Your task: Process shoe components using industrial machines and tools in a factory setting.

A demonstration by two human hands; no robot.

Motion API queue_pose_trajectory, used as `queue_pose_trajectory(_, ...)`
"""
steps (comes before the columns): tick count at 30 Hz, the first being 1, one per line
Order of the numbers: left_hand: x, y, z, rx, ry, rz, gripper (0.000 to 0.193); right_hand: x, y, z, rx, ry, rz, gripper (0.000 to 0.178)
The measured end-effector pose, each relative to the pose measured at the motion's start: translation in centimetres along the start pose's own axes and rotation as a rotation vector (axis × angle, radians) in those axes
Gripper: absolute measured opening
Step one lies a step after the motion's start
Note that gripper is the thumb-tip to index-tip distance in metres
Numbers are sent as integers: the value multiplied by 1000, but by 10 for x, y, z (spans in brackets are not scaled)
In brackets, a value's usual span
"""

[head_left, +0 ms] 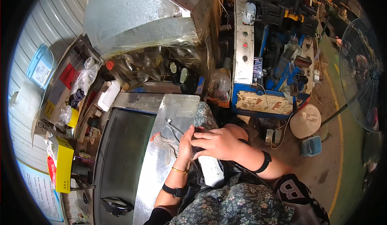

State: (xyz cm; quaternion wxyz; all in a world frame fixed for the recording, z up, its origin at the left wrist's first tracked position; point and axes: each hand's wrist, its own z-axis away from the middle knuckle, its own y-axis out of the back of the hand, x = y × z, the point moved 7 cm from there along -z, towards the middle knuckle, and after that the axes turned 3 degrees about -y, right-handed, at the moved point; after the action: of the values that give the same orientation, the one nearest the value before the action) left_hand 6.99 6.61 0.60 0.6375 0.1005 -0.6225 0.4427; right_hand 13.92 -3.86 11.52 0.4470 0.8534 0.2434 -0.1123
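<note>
Centrally, two bare hands are held close together above a floral-patterned garment (242,203), the left hand (185,145) set nearly upright and the right hand (217,142) reached across to meet it. A small dark item (198,130) is glimpsed between the fingertips at the centre of the frame, mostly hidden. The left fingers are kept together and the right ones are bent and slightly spread; whether the item is gripped by either hand cannot be told. Beneath the right hand, a white piece (211,171) is seen on the lap.

Just left of centre, a pale glove (164,142) and a slim metal tool (175,127) are laid on a shiny metal plate (177,105), bordered by a dark belt (124,150) on which a black object (117,206) is placed at lower left. A yellow box (64,166) is set at the left edge. The upper right is filled by a blue-framed machine (244,71), flanked at far right by a fan (358,73); a beige jug (305,121) and a blue container (311,146) are stood on the floor below.
</note>
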Motion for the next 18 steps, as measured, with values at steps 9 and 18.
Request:
queue_pose_trajectory(9,50,-7,43,59,-503,-669,47,34,-16,9,-5,-346,-520,63)
queue_pose_trajectory(18,54,-2,31,-22,-436,-803,60,67,-81,125,124,-778,-840,24)
